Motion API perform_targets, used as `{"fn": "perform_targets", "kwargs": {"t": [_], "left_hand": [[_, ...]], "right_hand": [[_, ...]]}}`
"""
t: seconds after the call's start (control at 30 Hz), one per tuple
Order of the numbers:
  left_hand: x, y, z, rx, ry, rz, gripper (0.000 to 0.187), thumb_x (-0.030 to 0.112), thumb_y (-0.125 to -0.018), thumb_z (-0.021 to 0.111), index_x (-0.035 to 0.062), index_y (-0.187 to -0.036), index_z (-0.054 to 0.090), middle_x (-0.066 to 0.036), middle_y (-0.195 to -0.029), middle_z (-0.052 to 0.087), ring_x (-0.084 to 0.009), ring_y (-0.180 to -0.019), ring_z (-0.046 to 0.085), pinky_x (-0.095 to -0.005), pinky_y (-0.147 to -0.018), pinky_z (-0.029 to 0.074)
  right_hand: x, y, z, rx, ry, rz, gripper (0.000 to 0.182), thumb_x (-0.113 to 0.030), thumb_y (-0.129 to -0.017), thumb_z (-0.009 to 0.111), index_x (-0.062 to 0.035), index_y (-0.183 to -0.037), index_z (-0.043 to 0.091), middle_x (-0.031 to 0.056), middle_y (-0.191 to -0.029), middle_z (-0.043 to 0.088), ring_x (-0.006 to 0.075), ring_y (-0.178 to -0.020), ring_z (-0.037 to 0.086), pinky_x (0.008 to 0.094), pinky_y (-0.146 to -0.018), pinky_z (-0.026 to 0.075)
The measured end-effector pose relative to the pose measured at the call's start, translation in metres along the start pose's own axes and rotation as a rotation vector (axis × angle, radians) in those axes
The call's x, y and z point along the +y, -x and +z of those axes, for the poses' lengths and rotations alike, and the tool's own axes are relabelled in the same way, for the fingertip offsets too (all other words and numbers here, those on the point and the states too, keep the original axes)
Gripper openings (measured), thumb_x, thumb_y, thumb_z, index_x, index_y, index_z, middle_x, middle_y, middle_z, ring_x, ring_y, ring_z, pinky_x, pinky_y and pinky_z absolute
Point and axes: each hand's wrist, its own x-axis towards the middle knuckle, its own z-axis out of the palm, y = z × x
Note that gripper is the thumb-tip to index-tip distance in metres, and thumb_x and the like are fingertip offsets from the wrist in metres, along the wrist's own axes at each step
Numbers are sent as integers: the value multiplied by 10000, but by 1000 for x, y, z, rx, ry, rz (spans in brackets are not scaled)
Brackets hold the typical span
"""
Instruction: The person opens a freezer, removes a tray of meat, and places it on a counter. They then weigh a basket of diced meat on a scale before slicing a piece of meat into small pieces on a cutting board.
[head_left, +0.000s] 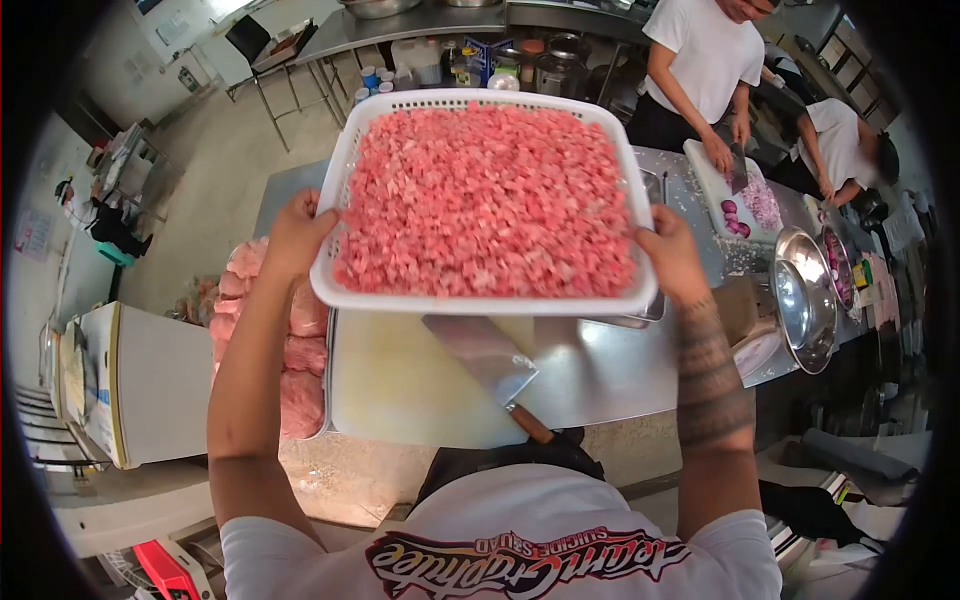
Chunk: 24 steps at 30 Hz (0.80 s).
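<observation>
A white perforated plastic basket [490, 304], filled with small diced raw meat [490, 200], is held up above the table between both my hands. My left hand [300, 232] is closed on its left edge, and my right hand [672, 250] grips the right edge. Below the basket lies a cleaver [480, 355] with a wooden handle, resting across a pale cutting board [385, 385] and the metal table. Large pieces of raw meat [303, 355] sit in a tray to the left of the board, partly hidden by my left arm.
On the right, a person chops purple onions [735, 218] on a white board [705, 180]; another person works farther right. A metal bowl [805, 300] stands tilted near the table's right end. A white chest [165, 390] is at the left. Jars [467, 68] stand beneath the back counter.
</observation>
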Motion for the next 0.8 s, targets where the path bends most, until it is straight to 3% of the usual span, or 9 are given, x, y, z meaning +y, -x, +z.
{"fn": "perform_targets", "kwargs": {"t": [0.07,0.2,0.3,0.4,0.53,0.63,0.73,0.8], "left_hand": [[79,-18,127,-345,-178,267,196,79,-901,717,-11,-1067,666,-41,-920,709,-99,-773,633,-272,-702,511],[41,-75,128,-245,-310,319,187,121,-853,762,-17,-957,690,-81,-819,722,-144,-707,655,-332,-653,528],[25,-78,133,-204,-475,348,205,131,-843,768,-30,-950,700,-115,-820,739,-151,-715,673,-346,-648,535],[5,-76,139,-232,-362,304,206,125,-827,765,-28,-949,701,-109,-786,715,-165,-670,659,-348,-629,532],[-22,-84,148,-264,-292,258,227,128,-840,755,-36,-985,696,-119,-838,725,-165,-729,674,-348,-664,542],[-38,-90,143,-263,-330,237,243,138,-864,753,-36,-1021,691,-120,-868,731,-165,-756,677,-346,-687,546],[-39,-88,138,-250,-351,231,251,146,-893,748,-34,-1056,684,-117,-863,727,-176,-749,674,-351,-695,545],[-38,-84,137,-234,-360,292,252,151,-910,745,-31,-1072,680,-111,-840,717,-186,-735,669,-361,-688,542]], "right_hand": [[26,186,-74,471,44,55,242,-66,-894,734,54,-1090,660,93,-947,732,147,-820,679,309,-755,559],[37,118,-34,526,236,137,289,-98,-859,752,61,-1089,677,137,-920,747,191,-803,709,350,-749,573],[38,106,-25,546,334,172,330,-124,-830,761,65,-1089,682,177,-929,758,244,-808,734,382,-750,580],[71,99,-27,532,365,198,359,-158,-811,773,68,-1076,686,208,-942,761,285,-824,748,397,-762,583],[79,100,-17,497,464,261,381,-193,-799,782,72,-1058,689,227,-949,758,305,-848,751,407,-783,581],[115,92,-16,509,356,213,373,-183,-801,780,73,-1056,690,222,-954,753,307,-878,747,417,-794,573],[95,87,-27,377,458,244,375,-160,-828,750,63,-1120,676,227,-966,746,336,-892,738,433,-802,568],[87,101,-34,459,529,180,366,-143,-853,725,46,-1160,661,228,-946,734,356,-871,724,439,-784,563]]}}
